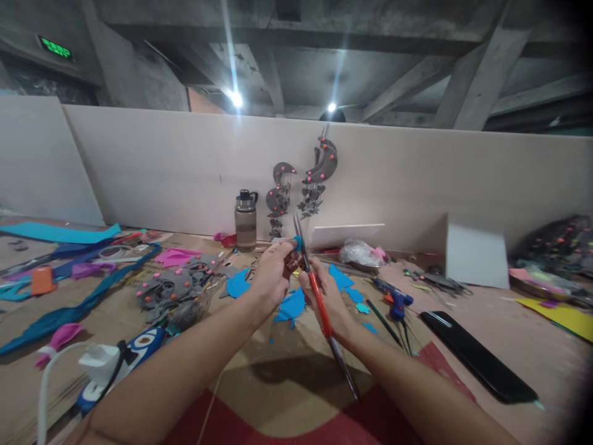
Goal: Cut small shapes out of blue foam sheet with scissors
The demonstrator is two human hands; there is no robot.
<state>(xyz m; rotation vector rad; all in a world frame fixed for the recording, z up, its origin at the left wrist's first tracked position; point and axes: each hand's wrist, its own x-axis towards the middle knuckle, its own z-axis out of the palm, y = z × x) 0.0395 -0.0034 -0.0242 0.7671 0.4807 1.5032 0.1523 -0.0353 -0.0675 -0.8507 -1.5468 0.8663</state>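
Observation:
My left hand pinches a small blue piece of felt-like sheet between thumb and fingers. Scissors with red handles are gripped in my right hand, their blades pointing up beside the blue piece. Whether the blades touch it, I cannot tell. A slim metal tool sticks out below the right hand toward me; its upper end is hidden. Under both hands lie blue cut-offs, and a small scalloped blue shape rests to the right.
A water bottle stands at the back, near grey moon hangings against the white partition. Grey felt pieces and a power strip lie left. On the right are a blue glue gun and a black phone.

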